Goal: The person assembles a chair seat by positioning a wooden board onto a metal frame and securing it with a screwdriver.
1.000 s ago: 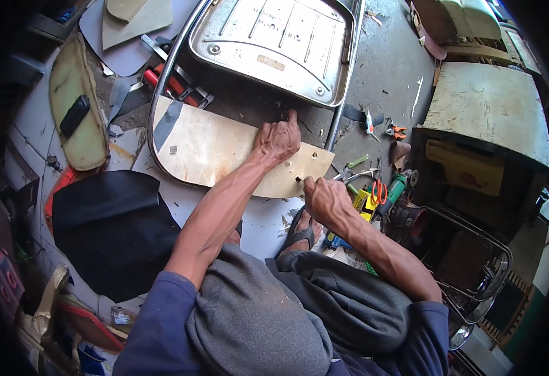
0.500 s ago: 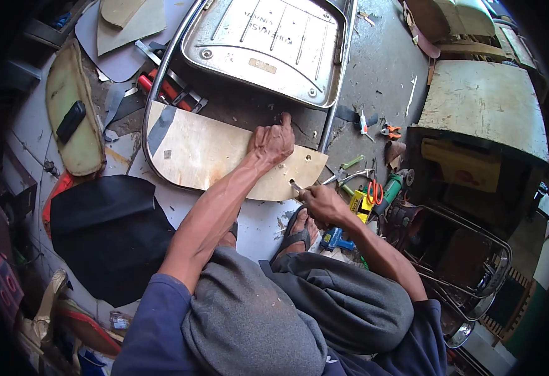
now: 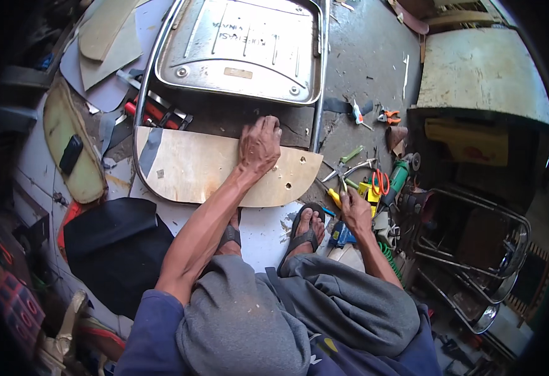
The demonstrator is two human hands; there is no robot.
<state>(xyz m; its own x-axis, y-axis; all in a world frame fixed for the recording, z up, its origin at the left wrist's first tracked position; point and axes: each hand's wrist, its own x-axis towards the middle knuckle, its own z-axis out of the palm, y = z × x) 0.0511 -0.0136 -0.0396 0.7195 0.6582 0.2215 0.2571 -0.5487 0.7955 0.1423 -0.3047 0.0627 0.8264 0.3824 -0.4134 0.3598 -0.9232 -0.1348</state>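
Note:
A curved plywood board (image 3: pixel 190 160) lies across the lower end of a bent chrome tube frame (image 3: pixel 141 113), with holes near its right end and a grey strip at its left. My left hand (image 3: pixel 261 147) grips the board's far edge, fingers curled over it. My right hand (image 3: pixel 356 210) is off the board, closed among the tools at the right; whatever its fingertips hold is too small to make out. Beside it lie pliers (image 3: pixel 342 168), orange-handled scissors (image 3: pixel 380 183) and a yellow box (image 3: pixel 367 193).
A metal seat pan (image 3: pixel 240 50) sits inside the tube frame. Black sheet material (image 3: pixel 118 257) and a foam pad (image 3: pixel 74 147) with a phone (image 3: pixel 71 154) lie at the left. At the right are a green angle grinder (image 3: pixel 400 177), a wooden box (image 3: pixel 484 78) and a chrome chair frame (image 3: pixel 475 235).
My right hand has drawn away from the board's lower hole, where it held a thin metal-tipped tool, and moved right to the tools. My left hand stays on the board, its index finger now curled in.

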